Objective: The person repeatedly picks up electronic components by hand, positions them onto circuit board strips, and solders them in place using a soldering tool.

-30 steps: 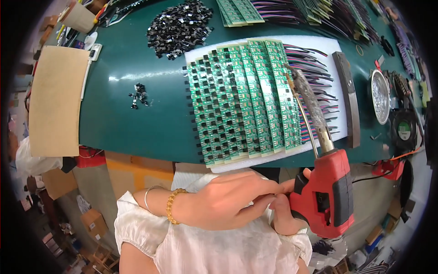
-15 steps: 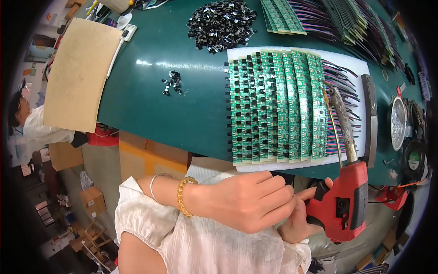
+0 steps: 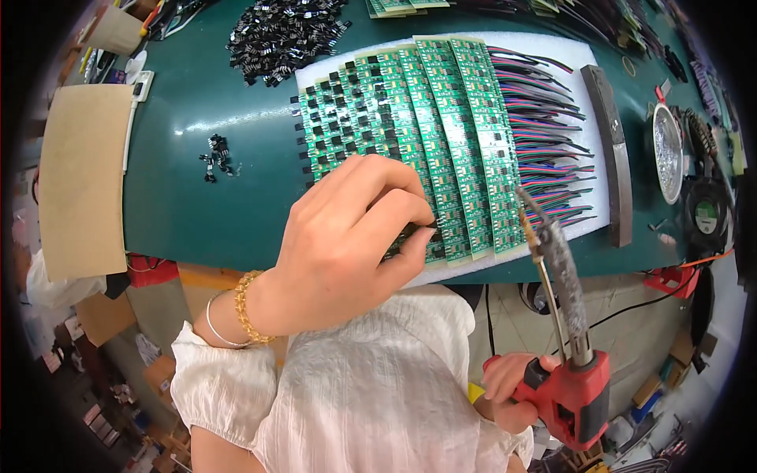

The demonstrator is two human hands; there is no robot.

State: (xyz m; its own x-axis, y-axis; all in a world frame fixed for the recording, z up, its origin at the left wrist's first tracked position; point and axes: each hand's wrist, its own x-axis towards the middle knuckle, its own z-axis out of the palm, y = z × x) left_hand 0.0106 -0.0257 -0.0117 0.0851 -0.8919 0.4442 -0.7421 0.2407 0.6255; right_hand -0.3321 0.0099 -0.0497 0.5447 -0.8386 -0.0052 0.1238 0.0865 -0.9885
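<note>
My left hand point(image 3: 347, 236) is bent over the near edge of the green circuit board strips point(image 3: 465, 126). Its thumb and index finger come together in a pinch; whatever lies between them is hidden. The strips overlap in a fan, and the left ones carry rows of small black connectors point(image 3: 335, 126). Thin coloured wires point(image 3: 544, 118) stick out from the right-hand strip. Off to the right, my right hand point(image 3: 511, 386) is closed round a red soldering gun point(image 3: 579, 402). Its dark tip points up toward the lower right of the boards, beside a thin metal feed tube.
The boards lie on a white foam pad point(image 3: 579, 63) on the green table point(image 3: 189, 213). A dark metal bar point(image 3: 609, 154) borders the pad. A black connector heap point(image 3: 284, 35) sits behind, a few loose connectors point(image 3: 217, 158) left. A silver bowl point(image 3: 667, 150) stands right.
My left hand has parted from the right hand and moved up onto the boards. My right hand has lowered the soldering gun toward me. The whole view has shifted right.
</note>
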